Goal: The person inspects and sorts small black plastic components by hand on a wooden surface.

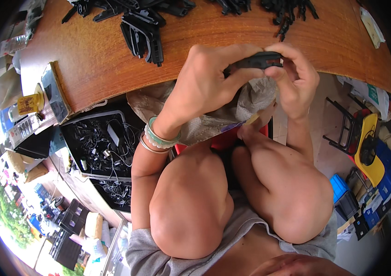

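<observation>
Between my two hands, just off the front edge of the wooden table, is a small curved black plastic part (260, 60) with an opening near its right end. My left hand (217, 76) pinches its left side between thumb and fingers. At the right end, the thumb and fingertips of my right hand (296, 76) close on it. Bracelets circle my left wrist. Beyond my hands, a pile of long black plastic pieces (142, 34) lies on the table (214, 32), with smaller black clustered parts (292, 11) farther right.
A woven sack (250, 103) hangs below the table edge over my lap. Black bins (96, 142) of small black parts and cables stand at the left. On the right is a yellow chair (369, 147) with a black frame. A dark box (57, 94) sits by the table's left edge.
</observation>
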Demonstrator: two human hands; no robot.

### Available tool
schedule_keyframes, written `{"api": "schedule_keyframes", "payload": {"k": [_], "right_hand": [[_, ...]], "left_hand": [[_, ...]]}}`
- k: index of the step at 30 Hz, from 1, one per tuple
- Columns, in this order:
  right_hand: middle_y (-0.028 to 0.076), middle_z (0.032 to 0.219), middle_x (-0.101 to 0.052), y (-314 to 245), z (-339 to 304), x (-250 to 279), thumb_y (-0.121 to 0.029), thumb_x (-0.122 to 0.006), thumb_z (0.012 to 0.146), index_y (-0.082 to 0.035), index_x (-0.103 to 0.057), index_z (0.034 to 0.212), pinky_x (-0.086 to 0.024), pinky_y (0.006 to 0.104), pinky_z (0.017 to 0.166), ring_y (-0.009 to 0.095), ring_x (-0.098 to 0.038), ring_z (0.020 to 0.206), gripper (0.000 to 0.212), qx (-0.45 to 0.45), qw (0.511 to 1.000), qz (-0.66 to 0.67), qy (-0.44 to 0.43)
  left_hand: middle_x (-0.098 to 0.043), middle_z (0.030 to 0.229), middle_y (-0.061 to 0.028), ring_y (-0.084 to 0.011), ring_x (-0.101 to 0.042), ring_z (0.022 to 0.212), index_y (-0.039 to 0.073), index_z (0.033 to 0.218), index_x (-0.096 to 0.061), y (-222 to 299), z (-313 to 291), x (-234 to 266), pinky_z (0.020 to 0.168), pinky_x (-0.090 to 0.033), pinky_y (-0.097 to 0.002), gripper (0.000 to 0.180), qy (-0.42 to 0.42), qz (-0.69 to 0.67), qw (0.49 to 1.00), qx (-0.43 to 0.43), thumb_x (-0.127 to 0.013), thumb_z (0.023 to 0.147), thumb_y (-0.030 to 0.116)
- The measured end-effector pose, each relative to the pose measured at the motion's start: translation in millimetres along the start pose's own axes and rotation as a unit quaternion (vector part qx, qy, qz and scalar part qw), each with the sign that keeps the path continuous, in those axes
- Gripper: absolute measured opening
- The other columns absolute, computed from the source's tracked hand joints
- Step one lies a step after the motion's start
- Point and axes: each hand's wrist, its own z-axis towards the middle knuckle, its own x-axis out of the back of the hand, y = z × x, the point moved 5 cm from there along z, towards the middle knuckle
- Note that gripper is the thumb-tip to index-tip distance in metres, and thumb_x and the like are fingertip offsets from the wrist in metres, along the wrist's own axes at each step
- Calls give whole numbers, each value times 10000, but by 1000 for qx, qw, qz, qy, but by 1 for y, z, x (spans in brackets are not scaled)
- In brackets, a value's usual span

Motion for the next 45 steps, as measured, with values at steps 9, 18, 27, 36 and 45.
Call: {"api": "schedule_keyframes", "payload": {"k": [9, 18, 27, 36, 45], "right_hand": [[61, 863, -627, 2, 0, 6, 46, -714, 747, 49, -642, 980, -430, 213, 662, 94, -551, 746, 244, 31, 998, -48, -5], [63, 849, -630, 5, -1, 4, 57, -707, 749, 43, -643, 975, -455, 221, 688, 108, -575, 751, 236, -14, 1000, 7, -14], [49, 816, -641, 2, 1, 4, 29, -702, 765, 26, -662, 958, -458, 218, 657, 100, -581, 714, 197, -27, 1000, -11, -1], [60, 801, -626, 4, 17, 17, -36, -629, 854, -25, -660, 1003, -456, 232, 620, 115, -569, 668, 153, -2, 983, -186, 2], [75, 815, -567, 10, 26, 30, -124, -746, 764, -40, -632, 888, -447, 340, 648, 241, -565, 723, 188, 61, 882, -464, 52]], "left_hand": [[-707, 810, -99, -125, -665, 732, -12, 1028, -674, -2, 4, -3, 685, -520, -257, 304, -23, -21, 999, 19, -744, 756, 104], [-683, 791, -160, -180, -644, 611, -11, 1009, -675, -7, 4, -1, 554, -508, -281, 294, -46, -37, 998, 24, -730, 735, 79], [-696, 839, -148, -192, -687, 734, -7, 1033, -670, -10, 6, -1, 621, -532, -286, 292, -53, -43, 996, 50, -721, 763, 90], [-579, 831, -129, -289, -604, 692, 11, 967, -624, -19, 52, 24, 603, -494, -337, 157, 125, 339, 929, -78, -640, 828, 81], [-615, 825, -94, -276, -612, 644, 26, 869, -662, -11, 32, 8, 591, -496, -318, 195, 108, 400, 905, -95, -712, 803, 202]]}}
